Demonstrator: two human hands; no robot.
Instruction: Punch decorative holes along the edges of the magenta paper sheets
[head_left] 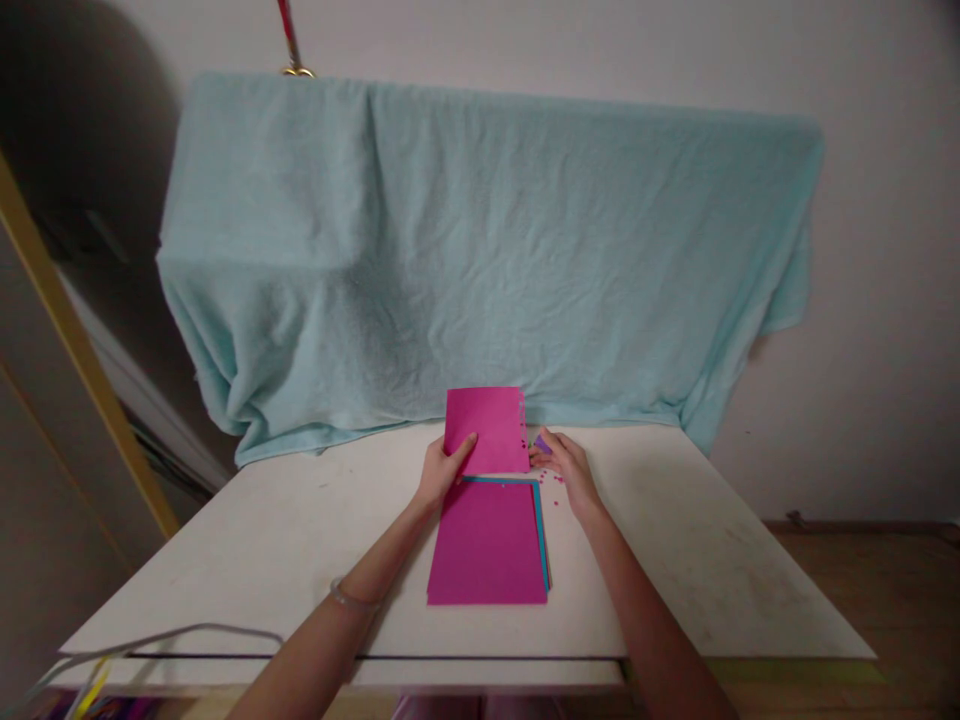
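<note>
My left hand [439, 470] grips the left edge of a pink sheet of paper [484, 415], thumb on top, holding it raised off the table. Punched marks run down the sheet's right edge. At that edge, my right hand [571, 468] is closed around a small purple paper punch [541, 444], partly covered by the fingers. Just in front lies a stack of coloured paper [491, 545], magenta on top, with blue and red edges showing at the right. Small pink paper dots [556, 479] are scattered below my right hand.
The white table [675, 560] carries the paper. A light blue towel [525, 240] hangs behind it, its lower edge on the tabletop. A grey cable or bar [202, 628] curves over the front left edge. Something red with gold rings [298, 72] stands above the towel.
</note>
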